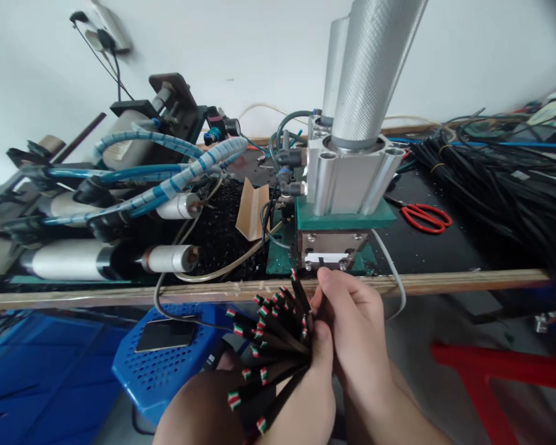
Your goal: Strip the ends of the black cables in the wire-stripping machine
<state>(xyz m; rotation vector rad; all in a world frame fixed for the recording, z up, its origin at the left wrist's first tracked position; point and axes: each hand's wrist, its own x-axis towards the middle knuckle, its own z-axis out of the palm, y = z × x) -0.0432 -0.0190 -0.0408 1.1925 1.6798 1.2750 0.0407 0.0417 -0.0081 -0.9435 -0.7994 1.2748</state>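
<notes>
Right hand [359,315] pinching one black cable [321,263] up to the white strip [337,257] on the machine [345,185].
I have thumb and fingers closed on it, reaching from the lower right; whether its tip is inside, I can't tell. My left hand [308,398] grips the cable bundle [282,340] just below. I judge this as presenting one end; the next move calls for keeping it straight.

White wall [259,55] behind a black-topped bench [472,279], blue perforated stool [136,371], red frame [500,366], grey floor [419,321].
</notes>
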